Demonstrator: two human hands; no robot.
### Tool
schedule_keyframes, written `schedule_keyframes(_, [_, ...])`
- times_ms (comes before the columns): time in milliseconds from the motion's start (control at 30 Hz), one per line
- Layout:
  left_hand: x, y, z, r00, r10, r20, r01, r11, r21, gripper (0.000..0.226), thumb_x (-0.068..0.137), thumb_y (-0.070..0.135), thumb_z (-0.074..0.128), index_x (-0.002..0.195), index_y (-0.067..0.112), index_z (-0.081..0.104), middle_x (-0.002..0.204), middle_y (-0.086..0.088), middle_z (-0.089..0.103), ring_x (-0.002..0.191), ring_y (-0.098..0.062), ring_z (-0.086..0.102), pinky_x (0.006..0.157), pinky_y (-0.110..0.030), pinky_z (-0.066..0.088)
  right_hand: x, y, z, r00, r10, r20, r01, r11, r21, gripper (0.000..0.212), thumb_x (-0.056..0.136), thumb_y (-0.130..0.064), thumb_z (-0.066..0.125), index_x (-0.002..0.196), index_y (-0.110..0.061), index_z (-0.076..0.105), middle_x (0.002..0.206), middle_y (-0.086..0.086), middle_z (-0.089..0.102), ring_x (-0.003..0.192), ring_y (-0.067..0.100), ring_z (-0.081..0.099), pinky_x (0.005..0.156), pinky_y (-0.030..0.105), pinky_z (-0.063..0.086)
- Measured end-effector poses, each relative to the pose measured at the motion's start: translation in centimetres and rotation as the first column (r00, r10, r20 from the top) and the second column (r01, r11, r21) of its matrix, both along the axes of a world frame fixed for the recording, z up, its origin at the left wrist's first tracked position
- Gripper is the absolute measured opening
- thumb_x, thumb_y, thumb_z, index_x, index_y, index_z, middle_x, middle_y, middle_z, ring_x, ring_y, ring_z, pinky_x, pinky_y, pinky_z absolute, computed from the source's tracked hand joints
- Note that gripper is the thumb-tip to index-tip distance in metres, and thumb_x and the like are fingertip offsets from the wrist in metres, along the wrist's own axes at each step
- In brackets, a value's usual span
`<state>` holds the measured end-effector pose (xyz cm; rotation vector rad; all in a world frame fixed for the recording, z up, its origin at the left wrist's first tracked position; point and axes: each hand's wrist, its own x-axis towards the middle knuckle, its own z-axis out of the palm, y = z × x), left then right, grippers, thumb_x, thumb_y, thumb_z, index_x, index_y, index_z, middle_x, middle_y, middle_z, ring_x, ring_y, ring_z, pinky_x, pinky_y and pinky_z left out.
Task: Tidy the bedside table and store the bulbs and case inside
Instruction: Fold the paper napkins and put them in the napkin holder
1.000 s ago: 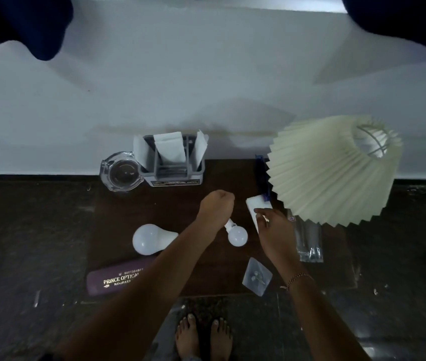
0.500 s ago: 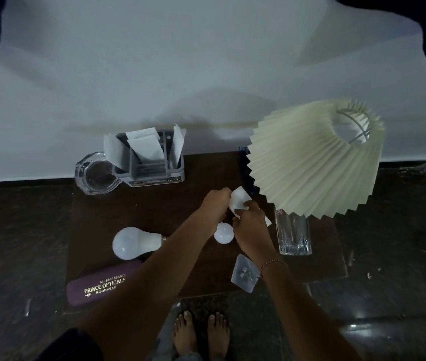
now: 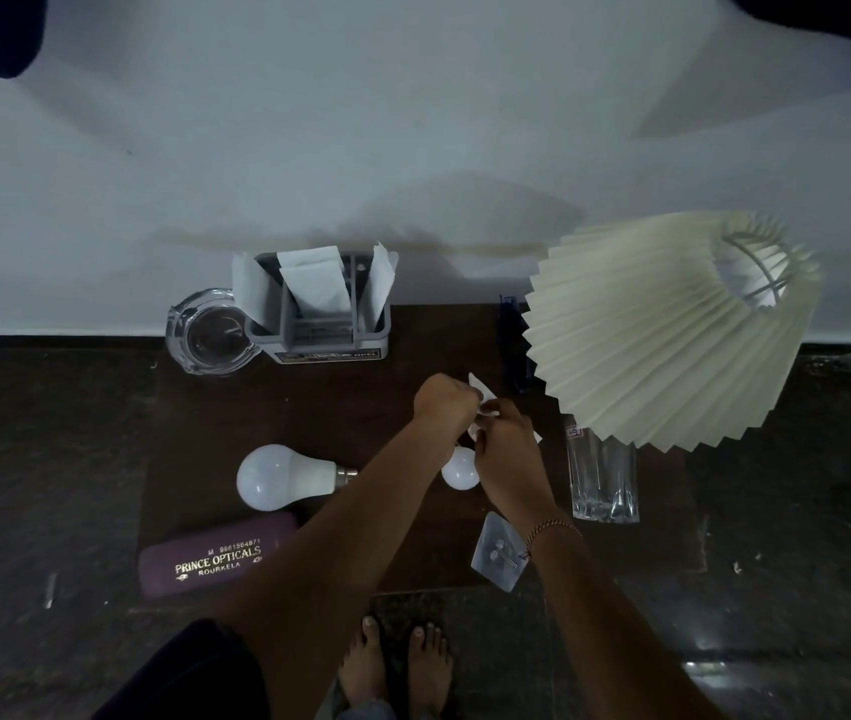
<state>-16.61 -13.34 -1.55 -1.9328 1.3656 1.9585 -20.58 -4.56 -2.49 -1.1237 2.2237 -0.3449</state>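
A large white bulb point(image 3: 283, 476) lies on its side on the dark bedside table point(image 3: 319, 402). A small white bulb point(image 3: 459, 472) rests just below my hands, partly hidden by them. In front of the large bulb, at the table's near left, lies a purple spectacle case point(image 3: 215, 561) with gold lettering. Over the table's middle, my left hand point(image 3: 444, 400) and my right hand point(image 3: 503, 441) meet, and both pinch a white piece of paper point(image 3: 483, 392), mostly hidden between the fingers.
At the back stand a glass ashtray point(image 3: 207, 332) and a grey holder with white tissues point(image 3: 316, 311). A pleated cream lampshade point(image 3: 667, 330) leans over the right side, above a drinking glass point(image 3: 602, 480). A small clear packet point(image 3: 496, 558) lies at the front edge. My bare feet show below.
My right hand lifted the white paper from beside the lamp and brought it to my left hand; both hands now grip it together above the small bulb.
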Motion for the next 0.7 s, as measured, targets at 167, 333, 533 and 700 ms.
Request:
schedule_keyframes(167, [1.2,-0.2,1.4,0.997,0.069,-0.041,-0.07,0.997,-0.021,0.026,0.086,0.01,0.057,0.107,-0.005,0.064,0.112,-0.024,0.064,0.106,-0.033,0.061,0.096,-0.044,0.049,0.0,0.0,0.5,0.998,-0.053,0.029,0.055,0.995,-0.079,0.037,0.091,0.003,0.043,0.123,-0.006,0.057,0.136,0.009,0.047,0.12,0.023,0.047,0.09,0.018,0.039])
schedule_keyframes(333, [4.3,-0.2,4.4,0.98,0.118,-0.16,-0.137,0.984,-0.11,0.021,0.087,0.009,0.056,0.102,0.005,0.07,0.114,-0.009,0.067,0.108,-0.02,0.06,0.094,-0.034,0.047,1.1,-0.8,2.5,0.971,-0.204,0.121,0.226,0.953,-0.202,0.032,0.09,0.0,0.046,0.115,-0.011,0.062,0.118,0.008,0.048,0.105,0.017,0.054,0.08,0.014,0.039])
schedule_keyframes(533, [8.0,-2.0,7.2,0.984,0.079,-0.16,-0.139,0.902,-0.409,0.022,0.086,0.007,0.058,0.103,0.013,0.071,0.112,-0.003,0.068,0.087,-0.005,0.058,0.077,-0.015,0.046,2.9,-3.7,5.3,0.97,-0.137,0.201,0.199,0.923,-0.33,0.029,0.087,-0.003,0.055,0.114,-0.013,0.059,0.122,0.005,0.047,0.104,0.012,0.056,0.072,0.003,0.042])
schedule_keyframes(700, [10.4,-4.4,8.5,0.978,0.096,-0.185,-0.183,0.821,-0.54,0.02,0.084,0.006,0.062,0.101,0.011,0.072,0.11,-0.003,0.07,0.095,-0.007,0.061,0.081,-0.016,0.047,4.1,-6.6,7.1,0.96,-0.094,0.263,0.2,0.889,-0.412,0.032,0.085,-0.003,0.06,0.116,-0.01,0.056,0.12,0.005,0.048,0.096,0.007,0.055,0.071,-0.008,0.039])
